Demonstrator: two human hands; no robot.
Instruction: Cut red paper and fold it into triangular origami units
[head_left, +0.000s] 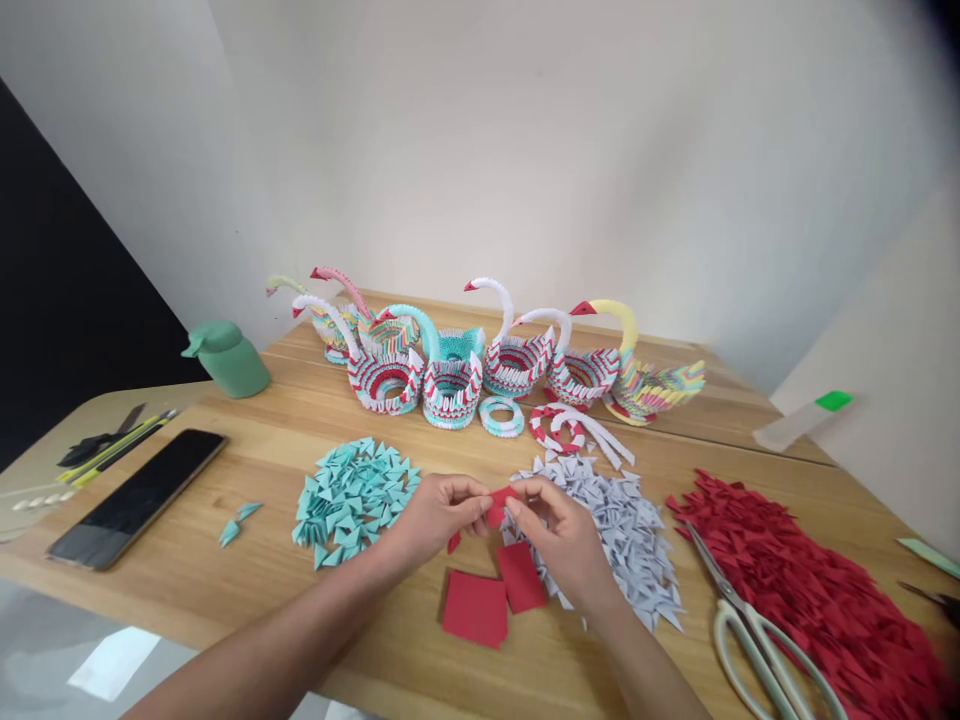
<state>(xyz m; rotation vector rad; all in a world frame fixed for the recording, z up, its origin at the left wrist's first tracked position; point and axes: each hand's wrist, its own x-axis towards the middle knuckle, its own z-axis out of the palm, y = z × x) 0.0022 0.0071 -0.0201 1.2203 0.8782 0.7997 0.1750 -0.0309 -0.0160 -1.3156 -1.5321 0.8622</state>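
Running off the bottom edge at four o'clock from your hands, a pair of steel scissors [739, 602] with pale looped handles is cut off; its points rest against a heap of red folded-paper triangles [802, 590]. Beyond that, a thin dark tool [941, 602] is cropped by the right edge, too little to identify. At six o'clock lie a square red paper stack [474, 608] and, just beside it, a red paper rectangle [521, 577].

Your left hand [439, 512] and right hand [561, 530] angle inward, thumbs and fingers pinching one small red paper piece [498, 507] between them; your fingertips cover its edges, so its folds are hard to make out.

Your right hand hides part of a heap of pale lilac folded-paper triangles [630, 540] at three o'clock. At nine sits a heap of turquoise folded-paper triangles [356, 500], with a dark-screened phone [139, 500] well past it.

At one o'clock, white curved strips [604, 440] partly cover a red-and-white paper ring [537, 428]. Behind, multicoloured paper swans [450, 410] stand from eleven to one, the rear ones partly hidden by those in front.
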